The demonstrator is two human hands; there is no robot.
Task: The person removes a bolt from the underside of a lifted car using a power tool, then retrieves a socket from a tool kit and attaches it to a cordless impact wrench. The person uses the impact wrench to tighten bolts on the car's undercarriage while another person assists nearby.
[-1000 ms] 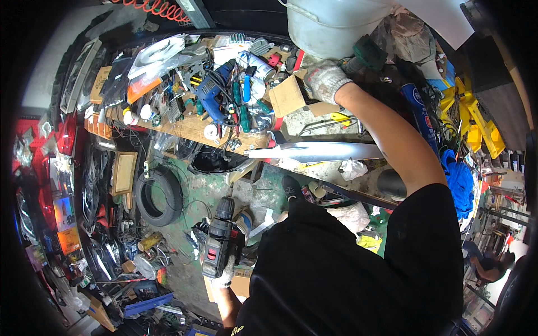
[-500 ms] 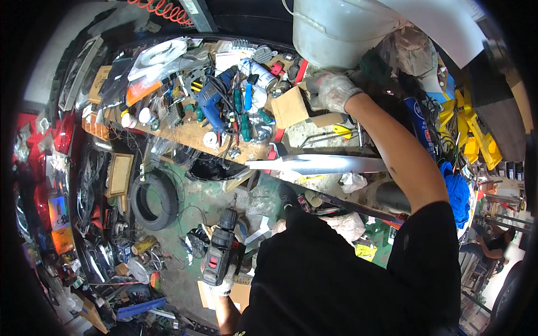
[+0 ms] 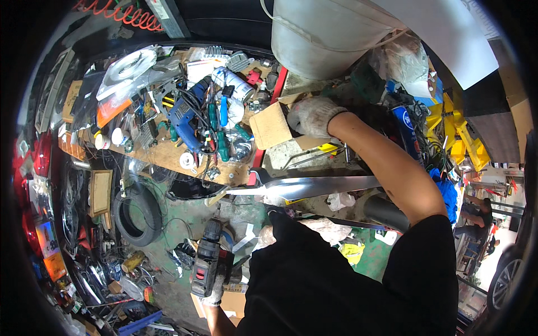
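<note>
My left hand [image 3: 213, 294], in a knitted work glove, grips a black cordless drill [image 3: 206, 260] low over the floor. My right hand [image 3: 314, 117], gloved too, reaches into an open cardboard box [image 3: 270, 124] on the cluttered bench; its fingertips are hidden there. Right of the box are dark tangled items and a blue canister [image 3: 408, 127]. A long silver strip [image 3: 302, 186] lies across the bench front, below that hand. A blue corded power tool [image 3: 188, 123] lies among hand tools to the left.
A white bucket [image 3: 325, 42] stands behind the box. Yellow plastic parts [image 3: 465, 134] are at the right. A tire [image 3: 137, 218] lies on the littered floor [image 3: 179, 235], and assorted parts crowd the left. A person [image 3: 476, 218] and a car wheel [image 3: 501, 283] are at the far right.
My right hand has moved a little deeper into the cardboard box. The view has shifted, so the bench sits lower and further left. The drill stays in my left hand.
</note>
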